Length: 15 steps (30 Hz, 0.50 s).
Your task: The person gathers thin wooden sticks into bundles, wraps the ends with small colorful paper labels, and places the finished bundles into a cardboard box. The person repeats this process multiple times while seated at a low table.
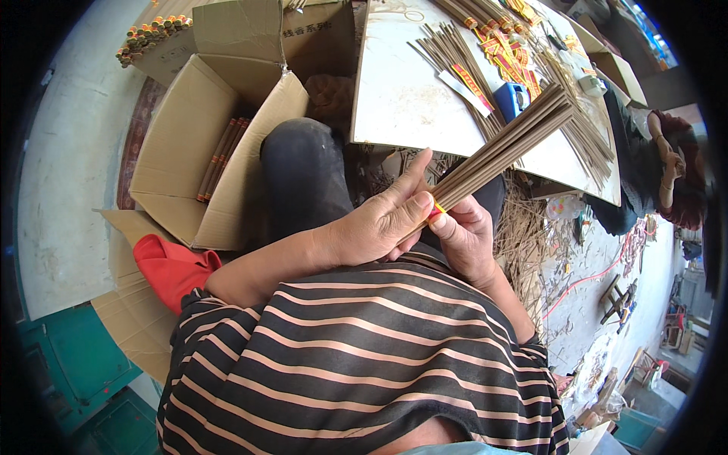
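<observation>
Left hand (379, 224) gripped lower end of stick bundle (506, 145), one finger raised; right hand (469, 241) pinched red-yellow band (435, 213) under thumb; both forearms (265, 267) angled inward.

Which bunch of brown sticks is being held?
The bunch with the red-and-yellow band, between the left fingers and right fingers; the others on the white table lie unheld.

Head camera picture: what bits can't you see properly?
All in the head view:
Incense bundle, lower end: mostly hidden by the fingers.
Green cabinet: cut off by the dark rim.
Co-worker, far right: partly lost in that rim.
Stick bundles, upper left: too small to count surely.
</observation>
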Tool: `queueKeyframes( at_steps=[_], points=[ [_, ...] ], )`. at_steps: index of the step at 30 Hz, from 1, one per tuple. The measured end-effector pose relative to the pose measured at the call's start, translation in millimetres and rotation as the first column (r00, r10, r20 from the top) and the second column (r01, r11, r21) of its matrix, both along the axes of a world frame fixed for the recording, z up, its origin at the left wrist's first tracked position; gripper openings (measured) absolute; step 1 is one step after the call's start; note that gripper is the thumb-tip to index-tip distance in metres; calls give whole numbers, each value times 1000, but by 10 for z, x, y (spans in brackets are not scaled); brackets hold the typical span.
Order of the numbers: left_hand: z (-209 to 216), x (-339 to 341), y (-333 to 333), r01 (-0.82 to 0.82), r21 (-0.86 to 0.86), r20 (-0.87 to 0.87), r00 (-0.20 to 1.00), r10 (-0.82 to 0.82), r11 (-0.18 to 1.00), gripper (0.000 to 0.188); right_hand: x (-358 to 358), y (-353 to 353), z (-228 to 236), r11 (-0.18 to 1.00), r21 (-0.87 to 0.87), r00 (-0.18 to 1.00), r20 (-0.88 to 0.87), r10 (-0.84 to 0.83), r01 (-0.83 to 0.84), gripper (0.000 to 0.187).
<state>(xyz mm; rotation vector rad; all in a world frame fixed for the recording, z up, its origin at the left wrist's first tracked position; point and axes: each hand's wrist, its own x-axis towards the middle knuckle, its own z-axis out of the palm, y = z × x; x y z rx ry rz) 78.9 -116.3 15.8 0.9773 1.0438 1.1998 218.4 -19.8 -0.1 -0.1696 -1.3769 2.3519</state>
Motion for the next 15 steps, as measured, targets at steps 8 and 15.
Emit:
queueKeyframes(
  at_steps=[8, 15],
  points=[
    [20, -71, 7, 142, -96, 125, 984, -130, 985, 85, 4, 71, -49, 999, 38, 998, -65, -2, 5, 22],
    [-3, -29, 24, 136, -123, 242, 965, -103, 983, 72, -31, 185, -164, 944, 306, 992, -29, -121, 124, 40]
  ],
)
